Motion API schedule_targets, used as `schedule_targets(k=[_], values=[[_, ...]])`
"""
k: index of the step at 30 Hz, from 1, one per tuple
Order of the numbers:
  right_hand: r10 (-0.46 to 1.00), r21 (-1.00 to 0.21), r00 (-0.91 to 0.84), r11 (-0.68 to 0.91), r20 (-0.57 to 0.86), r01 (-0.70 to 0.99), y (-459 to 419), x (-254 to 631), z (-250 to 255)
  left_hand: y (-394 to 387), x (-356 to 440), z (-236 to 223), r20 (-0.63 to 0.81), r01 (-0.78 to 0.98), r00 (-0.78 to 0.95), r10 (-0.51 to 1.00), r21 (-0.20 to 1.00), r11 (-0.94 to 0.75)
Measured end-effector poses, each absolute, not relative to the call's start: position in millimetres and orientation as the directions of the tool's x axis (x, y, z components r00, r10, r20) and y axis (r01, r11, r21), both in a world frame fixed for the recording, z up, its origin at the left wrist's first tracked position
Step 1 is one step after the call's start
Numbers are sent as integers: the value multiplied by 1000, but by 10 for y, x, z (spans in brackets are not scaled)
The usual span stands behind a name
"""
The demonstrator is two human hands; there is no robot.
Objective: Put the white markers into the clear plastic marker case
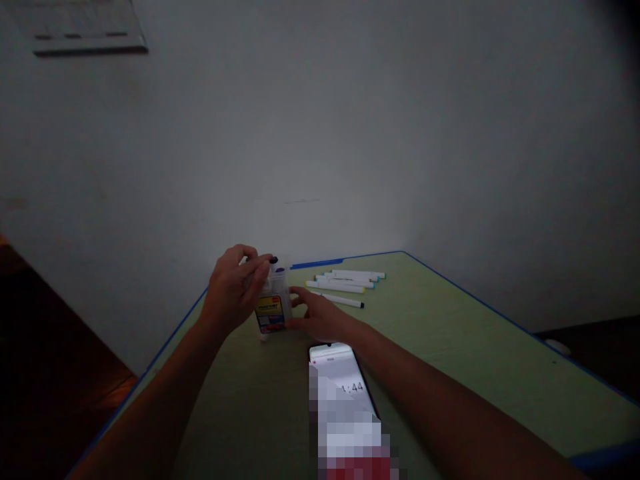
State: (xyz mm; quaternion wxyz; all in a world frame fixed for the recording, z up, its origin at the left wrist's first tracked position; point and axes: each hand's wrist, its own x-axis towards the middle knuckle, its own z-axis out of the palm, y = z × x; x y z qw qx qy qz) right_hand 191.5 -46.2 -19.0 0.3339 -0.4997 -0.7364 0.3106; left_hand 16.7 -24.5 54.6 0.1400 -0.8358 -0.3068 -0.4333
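A clear plastic marker case [271,313] with a yellow and dark label stands upright on the table. At its top is my left hand [235,287], with thumb and fingers pinched round a dark-capped marker [273,259] at the case's opening; most of that marker is hidden. A purple marker end [280,270] shows inside the case. My right hand [320,317] holds the case's right side, thumb low and fingers higher up. Just beyond this hand lies a white marker [350,301] with a black end, partly covered by the fingers.
Several white markers [345,287] with coloured ends lie in a loose group behind my right hand. A lit phone [333,367] showing digits rests in front, partly blurred out. The green table [450,360] has a blue edge and meets a pale wall [350,133].
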Motion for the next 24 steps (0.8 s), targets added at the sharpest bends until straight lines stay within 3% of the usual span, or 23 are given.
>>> schedule_targets(k=[13,24], values=[[943,-788,-278,311,184,531,-453,1920,-205,-239,162,553,813,633,470,344,-39,-773],[942,-782,-278,316,190,537,-444,1926,-218,-219,166,547,791,625,465,398,25,-780]])
